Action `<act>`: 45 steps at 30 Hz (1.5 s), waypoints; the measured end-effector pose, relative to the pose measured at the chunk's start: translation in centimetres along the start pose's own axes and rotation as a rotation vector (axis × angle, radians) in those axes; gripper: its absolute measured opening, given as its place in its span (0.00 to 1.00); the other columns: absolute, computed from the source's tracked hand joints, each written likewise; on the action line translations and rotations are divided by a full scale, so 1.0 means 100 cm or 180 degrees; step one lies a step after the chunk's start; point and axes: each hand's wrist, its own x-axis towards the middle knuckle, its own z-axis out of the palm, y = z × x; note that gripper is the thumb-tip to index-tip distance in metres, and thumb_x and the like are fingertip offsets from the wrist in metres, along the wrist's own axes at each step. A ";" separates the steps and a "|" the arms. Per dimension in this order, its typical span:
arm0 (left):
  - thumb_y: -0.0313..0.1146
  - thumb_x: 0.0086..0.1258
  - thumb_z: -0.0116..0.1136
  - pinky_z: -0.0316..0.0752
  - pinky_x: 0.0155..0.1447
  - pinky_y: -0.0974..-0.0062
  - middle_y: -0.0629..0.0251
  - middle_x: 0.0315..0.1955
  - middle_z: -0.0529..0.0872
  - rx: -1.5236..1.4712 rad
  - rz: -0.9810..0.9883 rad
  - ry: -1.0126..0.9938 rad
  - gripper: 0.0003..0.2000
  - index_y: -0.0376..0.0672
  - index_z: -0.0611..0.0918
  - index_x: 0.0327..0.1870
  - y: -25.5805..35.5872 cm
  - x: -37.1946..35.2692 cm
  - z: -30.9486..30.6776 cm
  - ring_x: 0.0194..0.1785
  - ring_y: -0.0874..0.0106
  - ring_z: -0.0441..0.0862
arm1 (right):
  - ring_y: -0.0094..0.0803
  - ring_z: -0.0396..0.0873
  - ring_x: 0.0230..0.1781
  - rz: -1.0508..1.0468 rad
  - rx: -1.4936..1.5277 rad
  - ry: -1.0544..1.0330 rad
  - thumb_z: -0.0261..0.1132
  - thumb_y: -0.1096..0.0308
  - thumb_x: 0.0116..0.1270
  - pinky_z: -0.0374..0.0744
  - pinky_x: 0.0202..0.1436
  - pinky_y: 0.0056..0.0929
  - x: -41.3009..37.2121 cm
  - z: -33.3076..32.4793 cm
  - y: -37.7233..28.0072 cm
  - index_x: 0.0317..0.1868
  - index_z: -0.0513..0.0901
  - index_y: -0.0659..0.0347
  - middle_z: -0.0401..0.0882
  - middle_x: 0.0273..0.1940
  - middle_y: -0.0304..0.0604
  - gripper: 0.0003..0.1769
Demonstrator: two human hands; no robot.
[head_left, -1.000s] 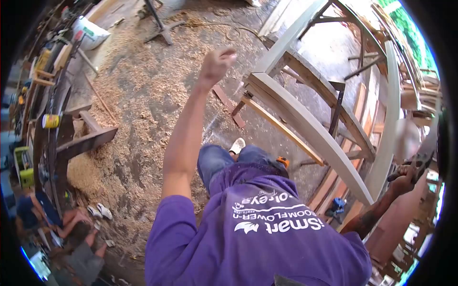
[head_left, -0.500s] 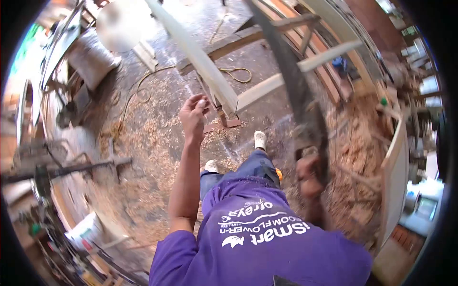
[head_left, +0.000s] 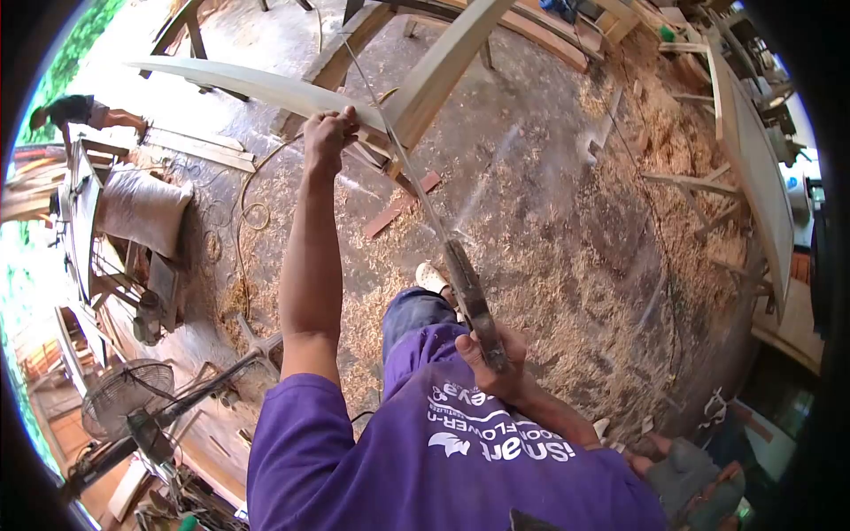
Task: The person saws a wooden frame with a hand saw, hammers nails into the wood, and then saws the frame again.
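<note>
My right hand (head_left: 500, 361) is closed around the handle of a handsaw (head_left: 467, 288), low in front of my purple shirt. Seen nearly edge-on, the saw's thin blade runs up and forward, crossing the corner where two pale timbers meet. My left hand (head_left: 329, 137) is clenched on the long pale timber (head_left: 239, 81) just left of that corner, beside the blade. The second, thicker timber (head_left: 447, 69) slants up to the right. Under the joint, a darker wooden support (head_left: 350, 44) is partly hidden by the timbers.
A reddish board (head_left: 400, 205) lies on the shaving-covered floor near my foot. To the left are a yellow cable (head_left: 243, 208), a stuffed sack (head_left: 146, 212) and a standing fan (head_left: 128, 398). Another person (head_left: 80, 111) bends over farther back. A pale panel (head_left: 753, 168) leans at right.
The saw has come down from upright at right to lie across the timber corner. My left hand, raised with loosely curled fingers before, now grips the long timber. My view has turned right.
</note>
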 end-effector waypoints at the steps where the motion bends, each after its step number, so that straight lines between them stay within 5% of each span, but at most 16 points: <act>1: 0.32 0.68 0.64 0.80 0.34 0.74 0.59 0.29 0.85 0.0000 0.0062 0.0019 0.10 0.31 0.83 0.38 0.002 -0.001 0.001 0.31 0.71 0.83 | 0.24 0.71 0.15 -0.0067 -0.0048 0.0032 0.70 0.68 0.65 0.68 0.19 0.27 -0.005 0.004 0.002 0.30 0.79 0.63 0.72 0.17 0.37 0.11; 10: 0.32 0.68 0.64 0.77 0.31 0.75 0.60 0.27 0.84 0.0258 0.0188 0.0137 0.11 0.31 0.82 0.38 0.008 0.006 0.005 0.27 0.71 0.82 | 0.27 0.69 0.13 0.0051 0.0149 0.0342 0.70 0.69 0.64 0.66 0.17 0.28 -0.042 0.035 0.005 0.25 0.75 0.59 0.70 0.15 0.38 0.13; 13: 0.31 0.68 0.64 0.79 0.31 0.75 0.59 0.28 0.85 0.0277 0.0142 0.0099 0.11 0.29 0.82 0.39 0.012 0.010 0.007 0.27 0.70 0.82 | 0.22 0.69 0.18 0.0088 -0.0105 0.0284 0.69 0.70 0.66 0.68 0.21 0.26 -0.062 0.042 0.009 0.32 0.78 0.63 0.73 0.20 0.35 0.08; 15: 0.31 0.68 0.64 0.80 0.31 0.76 0.58 0.28 0.85 0.0288 0.0111 0.0033 0.11 0.29 0.82 0.40 0.015 0.008 0.006 0.27 0.70 0.83 | 0.35 0.71 0.13 0.0301 0.0004 0.0353 0.72 0.69 0.62 0.69 0.20 0.31 -0.072 0.047 0.011 0.24 0.74 0.58 0.72 0.17 0.40 0.14; 20: 0.31 0.68 0.64 0.81 0.31 0.77 0.57 0.28 0.85 0.0265 0.0046 -0.0017 0.11 0.29 0.82 0.40 0.017 0.010 0.001 0.28 0.70 0.83 | 0.32 0.72 0.15 -0.0109 -0.0376 0.0629 0.71 0.71 0.61 0.71 0.22 0.30 -0.108 0.043 0.032 0.25 0.75 0.60 0.73 0.18 0.41 0.12; 24: 0.32 0.68 0.64 0.82 0.34 0.75 0.57 0.32 0.85 0.0223 0.0059 -0.0271 0.11 0.30 0.82 0.41 0.020 0.007 -0.005 0.30 0.69 0.84 | 0.26 0.76 0.17 0.0442 0.0720 0.0492 0.71 0.73 0.60 0.71 0.19 0.29 -0.094 0.054 0.076 0.27 0.77 0.64 0.75 0.19 0.41 0.10; 28: 0.34 0.69 0.63 0.81 0.37 0.73 0.59 0.32 0.85 0.0064 0.0022 -0.0376 0.11 0.33 0.82 0.43 0.019 0.008 -0.009 0.33 0.68 0.84 | 0.24 0.77 0.18 -0.0703 -0.0566 0.0711 0.71 0.69 0.61 0.72 0.19 0.27 -0.009 0.071 0.111 0.30 0.80 0.64 0.77 0.20 0.41 0.09; 33: 0.38 0.69 0.64 0.77 0.35 0.73 0.61 0.32 0.85 0.0208 0.0052 -0.0155 0.14 0.34 0.83 0.41 0.018 0.003 0.001 0.33 0.69 0.83 | 0.24 0.76 0.17 -0.0370 -0.0195 0.0885 0.73 0.66 0.61 0.71 0.18 0.28 0.045 0.076 0.089 0.31 0.84 0.62 0.77 0.19 0.40 0.09; 37: 0.47 0.65 0.68 0.75 0.35 0.73 0.62 0.32 0.84 0.0746 0.0349 -0.0121 0.22 0.35 0.82 0.45 0.009 0.002 -0.004 0.32 0.71 0.81 | 0.27 0.75 0.16 -0.0515 -0.0281 0.1079 0.73 0.66 0.60 0.72 0.20 0.29 0.035 0.074 0.064 0.32 0.84 0.61 0.76 0.19 0.39 0.09; 40: 0.59 0.61 0.68 0.75 0.39 0.70 0.59 0.36 0.84 0.0761 -0.0199 -0.0052 0.31 0.35 0.81 0.49 0.007 -0.017 -0.008 0.34 0.69 0.81 | 0.29 0.77 0.18 -0.1249 -0.1692 0.0977 0.67 0.68 0.64 0.74 0.20 0.32 -0.003 0.061 0.027 0.34 0.83 0.59 0.77 0.22 0.40 0.04; 42: 0.61 0.68 0.57 0.75 0.38 0.71 0.60 0.34 0.83 0.0206 0.0001 0.0166 0.29 0.36 0.81 0.44 -0.023 -0.022 -0.008 0.33 0.69 0.80 | 0.31 0.80 0.27 0.0899 -0.1401 0.0493 0.62 0.65 0.69 0.78 0.28 0.36 -0.102 0.049 0.069 0.37 0.82 0.57 0.81 0.32 0.43 0.06; 43: 0.61 0.72 0.52 0.74 0.37 0.72 0.61 0.32 0.82 -0.0241 -0.0027 0.0229 0.28 0.37 0.80 0.41 -0.036 -0.032 -0.008 0.32 0.70 0.80 | 0.35 0.80 0.38 -0.0026 0.1023 0.0574 0.60 0.60 0.72 0.78 0.40 0.39 -0.124 0.038 0.067 0.39 0.79 0.56 0.81 0.41 0.45 0.09; 45: 0.58 0.77 0.42 0.72 0.34 0.73 0.62 0.29 0.82 -0.0532 0.0237 -0.0151 0.27 0.39 0.78 0.36 -0.083 -0.056 -0.010 0.30 0.73 0.77 | 0.30 0.73 0.37 0.0317 0.2926 0.2215 0.59 0.55 0.72 0.75 0.43 0.35 -0.129 0.040 0.004 0.42 0.76 0.56 0.75 0.35 0.37 0.13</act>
